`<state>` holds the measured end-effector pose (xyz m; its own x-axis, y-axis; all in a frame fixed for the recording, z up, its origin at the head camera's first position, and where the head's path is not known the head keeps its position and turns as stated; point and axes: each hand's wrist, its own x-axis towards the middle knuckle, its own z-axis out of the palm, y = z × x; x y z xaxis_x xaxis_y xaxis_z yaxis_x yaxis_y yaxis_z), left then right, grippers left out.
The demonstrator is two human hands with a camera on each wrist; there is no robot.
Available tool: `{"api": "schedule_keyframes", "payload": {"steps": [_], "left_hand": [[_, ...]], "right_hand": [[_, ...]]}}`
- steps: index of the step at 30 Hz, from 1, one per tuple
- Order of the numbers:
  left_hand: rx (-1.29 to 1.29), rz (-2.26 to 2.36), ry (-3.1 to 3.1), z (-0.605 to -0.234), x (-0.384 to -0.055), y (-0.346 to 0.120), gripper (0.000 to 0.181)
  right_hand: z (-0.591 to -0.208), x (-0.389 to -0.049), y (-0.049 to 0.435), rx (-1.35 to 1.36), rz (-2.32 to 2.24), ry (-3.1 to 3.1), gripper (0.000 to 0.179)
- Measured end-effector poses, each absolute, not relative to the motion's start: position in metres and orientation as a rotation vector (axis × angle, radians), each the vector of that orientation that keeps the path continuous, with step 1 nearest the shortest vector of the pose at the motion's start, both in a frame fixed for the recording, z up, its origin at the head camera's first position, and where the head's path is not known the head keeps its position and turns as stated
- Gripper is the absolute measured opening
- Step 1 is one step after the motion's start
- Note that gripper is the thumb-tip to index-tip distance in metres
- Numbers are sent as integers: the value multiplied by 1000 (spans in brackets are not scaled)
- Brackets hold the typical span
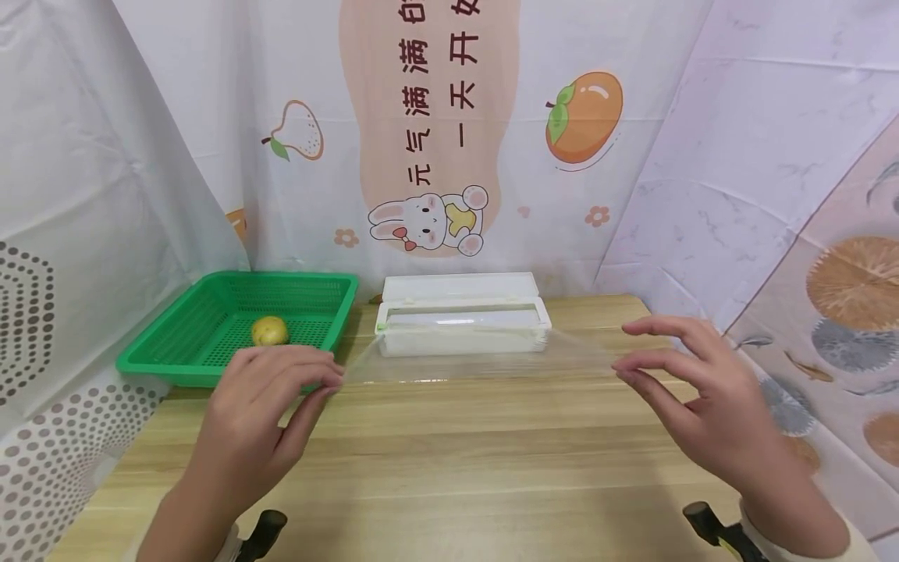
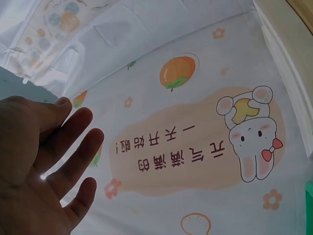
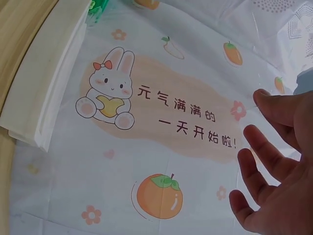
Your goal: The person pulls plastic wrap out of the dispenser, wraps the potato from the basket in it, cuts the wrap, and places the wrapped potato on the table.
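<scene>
A clear sheet of plastic wrap point(image 1: 463, 368) stretches out from a white dispenser box point(image 1: 460, 343), whose lid point(image 1: 460, 286) stands raised at the back. A roll point(image 1: 477, 318) shows inside the box. At the sheet's left corner, my left hand point(image 1: 256, 421) pinches the film between thumb and fingers. My right hand point(image 1: 712, 406) pinches the opposite corner between thumb and index finger, its other fingers spread. Both hands are above the wooden table, in front of the box. In the wrist views the left hand point(image 2: 46, 161) and right hand point(image 3: 279, 169) appear; the film barely shows there.
A green plastic basket point(image 1: 165, 363) with a yellow potato-like item point(image 1: 270, 331) in it stands at the left, just behind my left hand. The wooden table point(image 1: 449, 468) backs onto a printed cloth point(image 1: 295, 218), with more cloth along both sides.
</scene>
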<state>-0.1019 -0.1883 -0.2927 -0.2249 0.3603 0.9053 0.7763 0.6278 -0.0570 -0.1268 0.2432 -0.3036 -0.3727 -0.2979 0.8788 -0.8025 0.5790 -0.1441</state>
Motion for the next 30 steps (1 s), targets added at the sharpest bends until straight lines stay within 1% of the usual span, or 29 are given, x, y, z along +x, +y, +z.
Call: {"api": "schedule_keyframes", "payload": {"steps": [8,12,15,16,17,20,22,25,27,30], "left_hand": [[-1038,-525,-1827,-310,-92,-193,30],[-1126,-545,-1831,-318,-89,-194,25],[-1176,-557,-1887,-327,-87,-196,23],[-1193,-560,-1903,-331,-87,-197,22],[-1208,-560,-1922,-335,-87,-198,22],[-1249,-566,-1970,-348,-89,-201,20],[-1265,-572,-2004,-358,-91,-203,19],[-1270,-583,-2078,-371,-93,-206,19],[-1267,-583,-2135,-381,-96,-206,18],[-1264,-579,-2231,-395,-100,-206,12]], "right_hand": [[-318,-110,241,989,801,-1949,31],[-326,-101,241,1025,834,-1982,22],[-336,-97,244,1031,815,-2033,12],[-340,-96,246,1034,807,-2053,6],[-345,-96,248,1034,795,-2080,5],[-359,-97,254,1046,776,-2151,30],[-368,-98,257,1050,771,-2202,41],[-381,-101,258,1050,764,-2283,45],[-390,-102,257,1049,763,-2350,44],[-400,-105,254,1051,757,-2428,45]]}}
